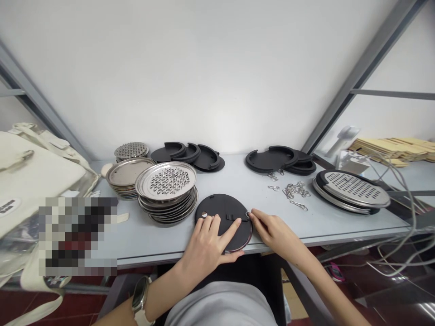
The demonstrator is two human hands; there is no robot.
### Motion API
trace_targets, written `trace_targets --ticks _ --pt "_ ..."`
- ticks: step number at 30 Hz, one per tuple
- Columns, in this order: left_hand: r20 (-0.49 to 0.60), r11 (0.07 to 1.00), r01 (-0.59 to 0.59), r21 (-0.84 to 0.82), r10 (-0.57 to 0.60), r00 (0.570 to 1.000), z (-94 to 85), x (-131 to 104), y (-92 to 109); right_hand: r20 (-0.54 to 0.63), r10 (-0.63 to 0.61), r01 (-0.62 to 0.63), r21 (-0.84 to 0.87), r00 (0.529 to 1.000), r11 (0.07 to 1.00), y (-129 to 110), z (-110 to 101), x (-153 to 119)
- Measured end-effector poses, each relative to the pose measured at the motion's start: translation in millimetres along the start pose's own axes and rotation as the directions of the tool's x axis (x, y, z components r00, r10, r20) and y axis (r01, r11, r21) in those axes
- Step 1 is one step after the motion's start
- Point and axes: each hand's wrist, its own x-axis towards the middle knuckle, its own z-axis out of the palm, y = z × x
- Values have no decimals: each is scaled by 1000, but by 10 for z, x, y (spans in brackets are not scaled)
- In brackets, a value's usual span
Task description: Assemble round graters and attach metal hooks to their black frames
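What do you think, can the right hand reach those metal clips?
Probably yes: the right hand is near the metal clips, with nothing tall between, though it seems busy with a metal loop at the black disc.

A cream cloth bag (50,167) fills the left edge of the frame, its strap (30,278) dangling at lower left. Pale yellow boards (380,148) lie stacked at far right, with white cables (413,217) looping below. A pink object (335,271) rests on the floor (374,299) at lower right.
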Motion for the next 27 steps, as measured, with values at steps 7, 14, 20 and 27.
trace_targets --ticks 7,14,20,27 --pt "-2 1000 2 3 -2 1000 3 -3 3 2 15 -15 12 1000 1000 -12 5 -22" --pt "-7 1000 1 -1 -1 1000 -1 3 6 -29 37 -36 23 999 999 -32 20 -34" --pt "-10 1000 -9 -7 9 1000 13 1 -2 -9 60 -59 45 998 997 -45 10 -51" --pt "-9 1000 -11 0 11 1000 10 -17 3 6 77 -77 64 997 995 -39 10 -37"
